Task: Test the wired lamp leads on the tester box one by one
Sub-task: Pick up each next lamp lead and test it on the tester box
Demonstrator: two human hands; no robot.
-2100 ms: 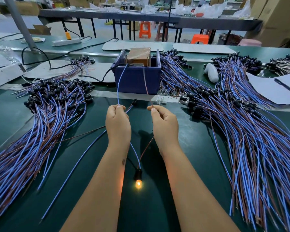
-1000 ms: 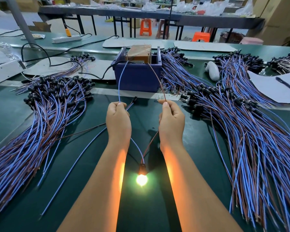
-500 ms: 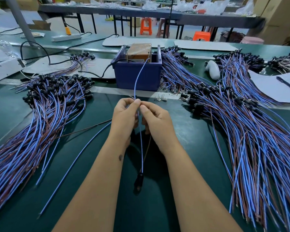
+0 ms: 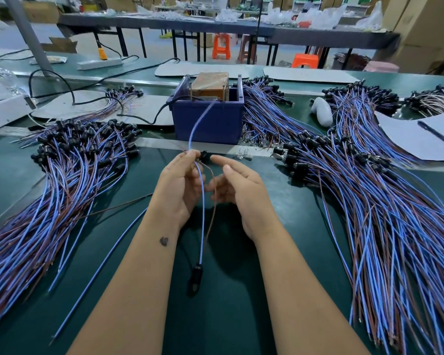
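Now, lead in hand: left hand [image 4: 181, 187] pinches both wires; lamp [image 4: 195, 277] unlit, hanging near.
Right hand [image 4: 237, 184]: open, empty.
Tester box [image 4: 207, 112]: far centre.
Remaining: big piles [image 4: 369, 201] left and right; tested share unclear.

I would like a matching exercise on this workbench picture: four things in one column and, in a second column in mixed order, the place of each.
Things
1. dark blue plastic tester box
2. black pen
3. black lamp holder on blue and brown wires
4. white power strip with orange plug

Places
A. on the white paper sheet, far right
B. on the green mat between the two forearms, unlit
C. straight ahead of the hands, in the middle
D. far back on the left

Pairs: 1-C, 2-A, 3-B, 4-D
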